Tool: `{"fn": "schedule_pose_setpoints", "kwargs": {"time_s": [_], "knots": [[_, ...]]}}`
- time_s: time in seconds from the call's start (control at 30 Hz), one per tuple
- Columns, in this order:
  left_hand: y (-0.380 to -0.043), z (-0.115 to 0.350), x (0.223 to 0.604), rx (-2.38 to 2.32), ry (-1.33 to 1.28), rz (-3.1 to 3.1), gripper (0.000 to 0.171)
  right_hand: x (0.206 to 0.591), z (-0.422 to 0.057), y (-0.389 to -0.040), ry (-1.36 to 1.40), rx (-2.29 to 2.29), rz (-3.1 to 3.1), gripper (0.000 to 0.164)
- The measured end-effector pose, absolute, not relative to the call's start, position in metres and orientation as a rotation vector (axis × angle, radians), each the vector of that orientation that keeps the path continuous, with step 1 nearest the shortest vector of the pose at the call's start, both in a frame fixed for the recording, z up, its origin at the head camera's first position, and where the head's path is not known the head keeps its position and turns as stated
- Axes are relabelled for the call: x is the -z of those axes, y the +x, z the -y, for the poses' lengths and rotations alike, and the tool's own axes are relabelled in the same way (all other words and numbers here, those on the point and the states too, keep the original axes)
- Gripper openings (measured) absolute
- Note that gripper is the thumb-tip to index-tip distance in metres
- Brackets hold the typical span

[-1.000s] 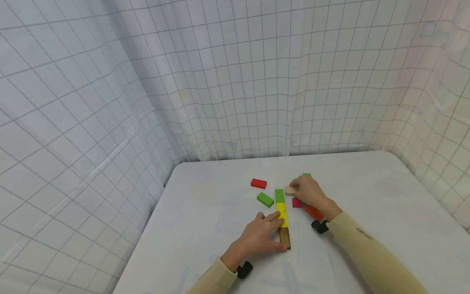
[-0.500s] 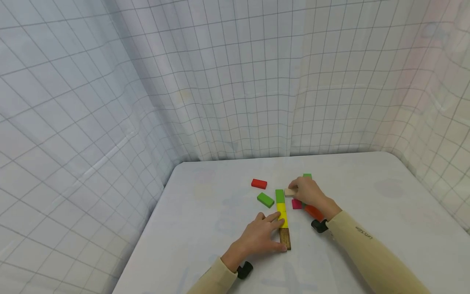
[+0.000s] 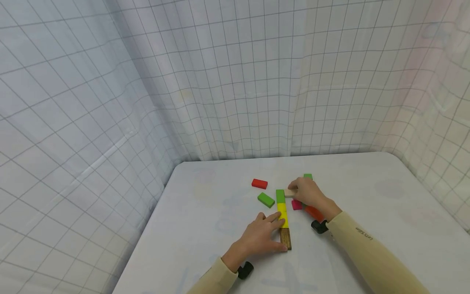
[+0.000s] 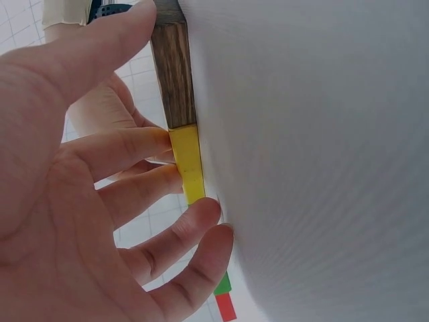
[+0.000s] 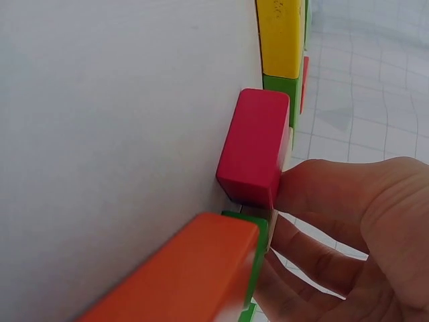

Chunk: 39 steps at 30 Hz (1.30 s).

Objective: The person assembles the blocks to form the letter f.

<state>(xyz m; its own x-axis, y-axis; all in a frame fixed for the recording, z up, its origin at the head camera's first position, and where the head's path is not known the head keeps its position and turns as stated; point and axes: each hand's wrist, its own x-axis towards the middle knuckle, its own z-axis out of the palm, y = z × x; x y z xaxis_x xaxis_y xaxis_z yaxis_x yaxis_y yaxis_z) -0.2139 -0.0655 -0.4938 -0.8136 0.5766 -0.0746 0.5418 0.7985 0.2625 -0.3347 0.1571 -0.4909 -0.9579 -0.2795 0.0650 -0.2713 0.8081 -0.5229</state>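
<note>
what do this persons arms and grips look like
The left sleeve and right sleeve are long and pale yellow; small dark lettering, hard to read, marks the right one. A black device sits at each wrist. The left grip and right grip are ungloved.

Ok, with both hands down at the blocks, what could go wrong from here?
The pale wooden block in the right hand sits against or very near the green block adjoining the yellow ones, so a hard push might knock that out of line. The right thumb is close to, perhaps touching, the magenta block and could nudge it. The left hand has fingers against a yellow block and its thumb at the dark brown block; uneven pressure might skew them.
</note>
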Motion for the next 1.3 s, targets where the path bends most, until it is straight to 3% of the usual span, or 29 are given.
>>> {"fn": "schedule_pose_setpoints", "kwargs": {"time_s": [0.63, 1.1, 1.3], "knots": [[-0.222, 0.074, 0.483, -0.511, 0.841, -2.743, 0.079, 0.489, -0.159, -0.336, -0.48, 0.862, -2.973, 0.028], [-0.253, 0.094, 0.465, -0.693, 0.85, -2.771, 0.061, 0.488, -0.156, -0.338, -0.455, 0.837, -2.961, 0.027], [-0.273, 0.1, 0.464, -0.723, 0.869, -2.807, 0.044, 0.488, -0.156, -0.341, -0.448, 0.817, -2.958, 0.027]]}}
